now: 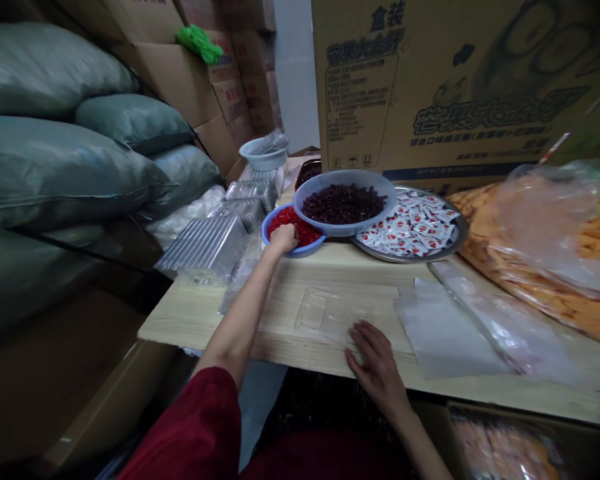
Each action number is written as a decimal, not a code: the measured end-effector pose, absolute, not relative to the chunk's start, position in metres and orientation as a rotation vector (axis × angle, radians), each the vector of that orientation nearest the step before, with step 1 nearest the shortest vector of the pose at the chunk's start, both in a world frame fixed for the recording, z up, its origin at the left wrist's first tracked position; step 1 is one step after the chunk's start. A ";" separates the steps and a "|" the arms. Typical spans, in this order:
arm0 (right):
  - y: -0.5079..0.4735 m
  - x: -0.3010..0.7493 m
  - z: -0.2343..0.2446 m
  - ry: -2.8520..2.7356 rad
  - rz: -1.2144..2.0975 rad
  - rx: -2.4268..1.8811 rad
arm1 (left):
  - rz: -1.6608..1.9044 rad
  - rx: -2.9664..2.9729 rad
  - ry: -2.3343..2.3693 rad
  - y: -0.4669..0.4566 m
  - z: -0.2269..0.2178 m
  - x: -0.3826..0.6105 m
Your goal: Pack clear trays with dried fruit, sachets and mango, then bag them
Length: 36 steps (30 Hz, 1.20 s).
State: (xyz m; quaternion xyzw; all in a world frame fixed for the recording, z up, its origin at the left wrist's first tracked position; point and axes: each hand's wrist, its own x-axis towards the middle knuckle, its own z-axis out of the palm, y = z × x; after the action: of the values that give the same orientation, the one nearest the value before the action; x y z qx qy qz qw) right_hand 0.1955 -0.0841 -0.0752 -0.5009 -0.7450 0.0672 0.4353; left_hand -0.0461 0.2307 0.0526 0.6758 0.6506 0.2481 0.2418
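Red sleeve (195, 420) is seen nearest. Left hand (283, 238) is curled into red pieces (307, 235) in blue bowl (307, 251); whether any are gripped can't be told. Clear tray (325, 310), flat on table (280, 347), is met at near-right corner by loosely spread right hand (377, 363).

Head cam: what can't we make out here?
All in the head view:
Left hand: its curled fingers hide whether it holds any small red pieces.
Dark tray with a red rim: partly hidden behind the translucent pale-blue round plastic bowl.
Small white-and-red flat sachets: print too small to read.
Orange items at lower right: blurred, cut off by the bottom edge.
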 end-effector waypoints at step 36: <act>-0.082 0.200 -0.079 -1.724 0.295 -1.220 | 1.042 2.092 1.817 0.167 0.035 -0.038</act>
State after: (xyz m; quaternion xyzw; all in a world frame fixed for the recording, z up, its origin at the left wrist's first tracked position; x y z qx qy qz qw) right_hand 0.2003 -0.0819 -0.0794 -0.5009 -0.7077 0.1211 0.4834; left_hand -0.0384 0.1675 0.0349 0.7038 0.6113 0.3506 0.0904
